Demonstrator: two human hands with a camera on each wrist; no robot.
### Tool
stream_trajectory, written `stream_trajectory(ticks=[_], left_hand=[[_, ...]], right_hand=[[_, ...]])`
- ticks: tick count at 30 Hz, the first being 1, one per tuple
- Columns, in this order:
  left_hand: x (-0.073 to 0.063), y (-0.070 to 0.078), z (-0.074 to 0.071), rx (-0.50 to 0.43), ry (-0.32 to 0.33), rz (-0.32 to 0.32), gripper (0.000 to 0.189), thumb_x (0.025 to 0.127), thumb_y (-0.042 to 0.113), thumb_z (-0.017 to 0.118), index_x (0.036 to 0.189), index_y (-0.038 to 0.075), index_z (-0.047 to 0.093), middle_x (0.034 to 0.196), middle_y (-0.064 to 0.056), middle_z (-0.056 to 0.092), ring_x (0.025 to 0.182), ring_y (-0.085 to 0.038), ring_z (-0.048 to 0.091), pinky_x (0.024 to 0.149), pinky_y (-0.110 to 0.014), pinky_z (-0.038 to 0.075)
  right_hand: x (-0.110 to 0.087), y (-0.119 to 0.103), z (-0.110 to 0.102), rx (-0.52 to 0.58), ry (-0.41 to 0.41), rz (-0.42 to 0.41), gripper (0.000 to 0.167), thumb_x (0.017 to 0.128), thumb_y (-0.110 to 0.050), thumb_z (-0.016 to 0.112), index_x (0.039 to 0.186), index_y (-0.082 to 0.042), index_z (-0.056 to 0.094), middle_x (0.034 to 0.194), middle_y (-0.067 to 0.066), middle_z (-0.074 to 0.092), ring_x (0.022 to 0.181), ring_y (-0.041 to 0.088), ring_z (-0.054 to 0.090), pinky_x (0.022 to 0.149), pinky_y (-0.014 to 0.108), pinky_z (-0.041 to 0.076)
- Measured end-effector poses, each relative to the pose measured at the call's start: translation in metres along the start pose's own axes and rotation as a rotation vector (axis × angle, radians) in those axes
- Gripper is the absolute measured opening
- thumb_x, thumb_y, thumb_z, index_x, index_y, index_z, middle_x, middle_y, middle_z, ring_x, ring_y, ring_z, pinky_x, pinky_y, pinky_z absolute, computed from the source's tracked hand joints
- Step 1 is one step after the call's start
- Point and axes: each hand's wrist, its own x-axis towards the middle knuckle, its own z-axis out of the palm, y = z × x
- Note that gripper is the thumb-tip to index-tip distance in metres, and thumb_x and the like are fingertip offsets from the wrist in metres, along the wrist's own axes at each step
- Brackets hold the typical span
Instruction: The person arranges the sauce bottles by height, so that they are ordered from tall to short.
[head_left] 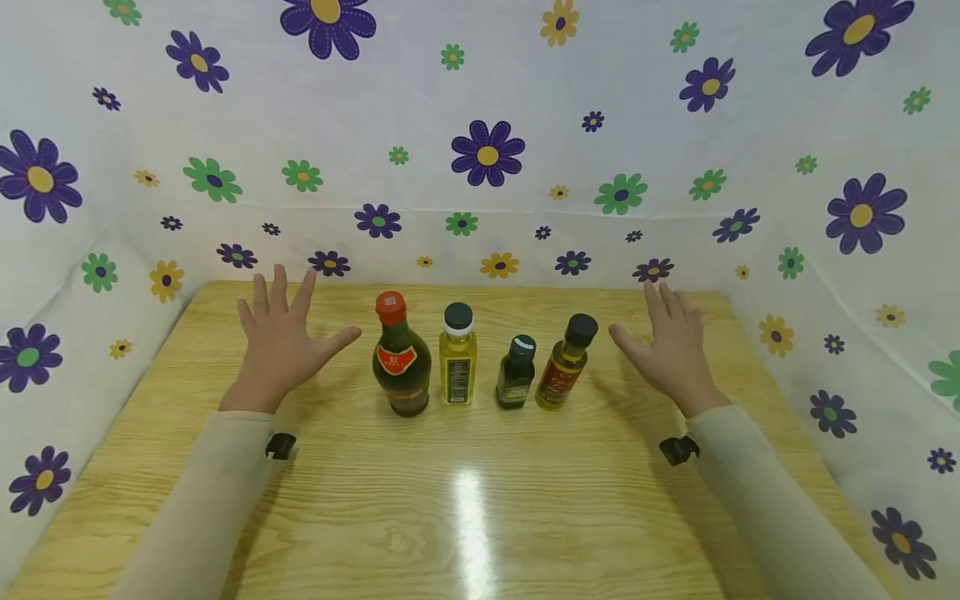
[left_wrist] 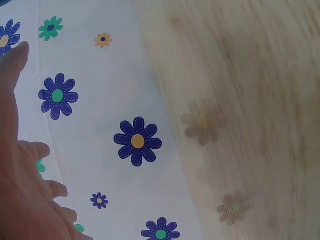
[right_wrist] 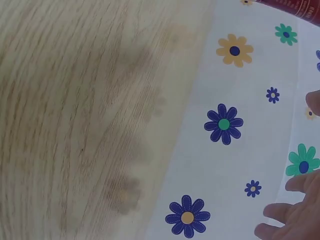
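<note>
Flanking four bottles (head_left: 457,375), the left hand (head_left: 279,346) and right hand (head_left: 677,354) are spread, released.

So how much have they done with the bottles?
Done, it seems: the bottles are set out, standing side by side on the table. In hand: nothing; the left hand and right hand are spread at either end of the row, touching no bottle. Left: perhaps any moving or opening, since every cap is on.

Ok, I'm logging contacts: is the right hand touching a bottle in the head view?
No, a visible gap separates the right hand from the rightmost bottle, the one nearest to it.
</note>
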Motion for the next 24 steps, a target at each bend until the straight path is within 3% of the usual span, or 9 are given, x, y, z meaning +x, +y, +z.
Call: stream_trajectory(ticks=[6, 14, 18, 24], left_hand=[[-0.005, 0.004, -0.005, -0.108, -0.010, -0.018, 0.109, 0.089, 0.074, 0.062, 0.168, 0.021, 0.009, 0.171, -0.019, -0.013, 0.154, -0.048, -0.017, 0.115, -0.077, -0.012], [-0.016, 0.004, -0.012, -0.436, -0.044, -0.045, 0.095, 0.095, 0.055, 0.069, 0.167, 0.030, 0.012, 0.174, -0.006, -0.006, 0.158, -0.041, 0.001, 0.115, -0.079, 0.017], [-0.019, 0.008, -0.011, -0.554, -0.042, 0.002, 0.086, 0.099, 0.045, 0.069, 0.166, 0.028, 0.020, 0.172, -0.007, 0.014, 0.157, -0.038, 0.017, 0.120, -0.067, 0.024], [-0.025, 0.019, -0.010, -0.719, -0.011, 0.113, 0.063, 0.105, 0.021, 0.063, 0.161, 0.020, 0.035, 0.163, -0.009, 0.038, 0.150, -0.033, 0.035, 0.119, -0.056, 0.034]], right_hand=[[-0.007, -0.005, -0.005, 0.122, -0.051, 0.036, 0.085, 0.102, -0.050, 0.059, 0.164, -0.006, 0.021, 0.165, 0.026, 0.024, 0.148, 0.052, 0.025, 0.115, 0.074, 0.024], [-0.017, -0.013, -0.003, 0.343, -0.108, -0.010, 0.068, 0.104, -0.029, 0.063, 0.160, -0.005, 0.032, 0.161, 0.022, 0.035, 0.146, 0.045, 0.036, 0.117, 0.064, 0.033], [-0.019, -0.019, -0.001, 0.429, -0.112, -0.050, 0.064, 0.103, -0.021, 0.065, 0.157, -0.003, 0.036, 0.159, 0.022, 0.039, 0.145, 0.042, 0.039, 0.117, 0.060, 0.036], [-0.024, -0.026, 0.002, 0.573, -0.167, -0.132, 0.053, 0.105, 0.000, 0.052, 0.156, -0.002, 0.036, 0.158, 0.019, 0.041, 0.145, 0.038, 0.042, 0.118, 0.050, 0.038]])
